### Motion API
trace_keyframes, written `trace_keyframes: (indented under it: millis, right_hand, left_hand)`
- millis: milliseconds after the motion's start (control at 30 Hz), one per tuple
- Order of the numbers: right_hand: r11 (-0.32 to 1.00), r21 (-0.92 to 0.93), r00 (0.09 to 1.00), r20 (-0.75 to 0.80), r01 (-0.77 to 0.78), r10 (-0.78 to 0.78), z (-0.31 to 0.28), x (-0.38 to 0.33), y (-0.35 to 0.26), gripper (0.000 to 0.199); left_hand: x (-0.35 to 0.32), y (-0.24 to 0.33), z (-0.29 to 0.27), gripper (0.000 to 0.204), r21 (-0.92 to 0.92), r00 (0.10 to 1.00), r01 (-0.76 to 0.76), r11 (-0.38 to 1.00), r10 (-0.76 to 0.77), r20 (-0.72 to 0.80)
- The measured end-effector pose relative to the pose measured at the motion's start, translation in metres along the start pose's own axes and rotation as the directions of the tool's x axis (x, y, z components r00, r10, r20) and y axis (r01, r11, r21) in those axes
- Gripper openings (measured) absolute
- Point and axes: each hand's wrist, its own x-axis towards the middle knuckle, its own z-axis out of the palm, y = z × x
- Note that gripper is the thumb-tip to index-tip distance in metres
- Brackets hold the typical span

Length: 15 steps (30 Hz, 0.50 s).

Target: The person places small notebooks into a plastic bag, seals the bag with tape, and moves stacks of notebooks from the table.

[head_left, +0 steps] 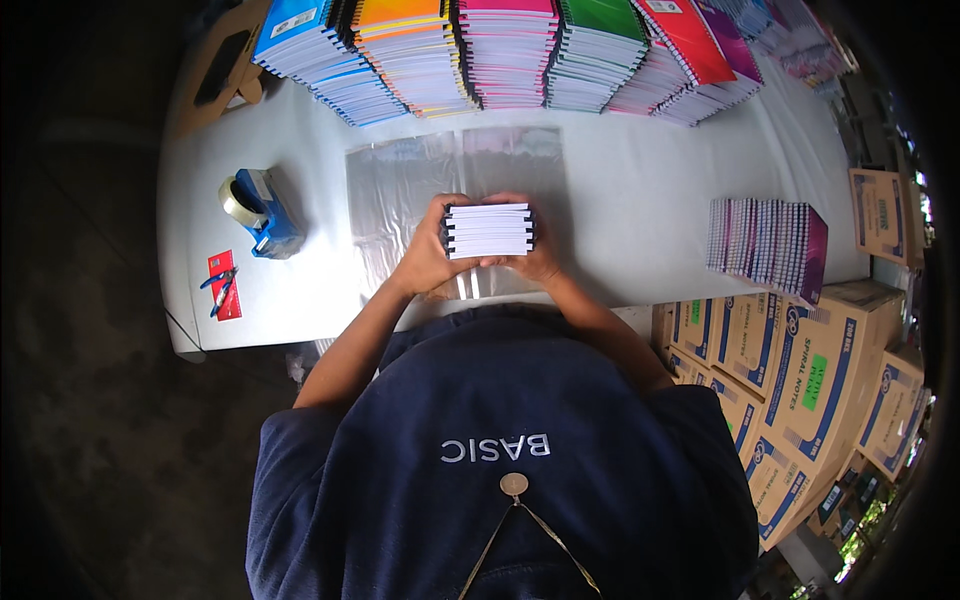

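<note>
Between my two hands I hold a small stack of spiral notebooks (488,232), their white page edges turned up toward me and dark binding showing at the sides. My left hand (428,250) wraps the stack's left side, and my right hand (540,250) grips its right side. Fingers of both hands curl under the near edge. Beneath the stack, a clear plastic sheet or bag (390,200) lies flat on the white table (640,200). The covers of the held notebooks are hidden.
Tall stacks of colored spiral notebooks (510,60) line the far edge. A blue tape dispenser (272,215) and pliers (222,285) on a red card (230,305) sit at left. More purple notebooks (765,245) stand at right. Cardboard boxes (800,380) are piled beside the table.
</note>
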Motion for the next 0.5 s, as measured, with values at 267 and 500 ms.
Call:
trace_keyframes:
  millis: [267,500]
  right_hand:
    - [0.976,0.159,0.989,0.038,-0.147,0.143,-0.009,0.011,-0.017,0.06]
    - [0.691,0.66,0.926,0.017,-0.293,0.376,0.012,0.041,-0.072,0.042]
  left_hand:
    - [0.008,0.016,-0.008,0.068,-0.099,0.99,0.139,0.985,-0.138,0.014]
    - [0.092,0.116,-0.121,0.064,0.907,0.724,-0.012,0.421,0.629,-0.282]
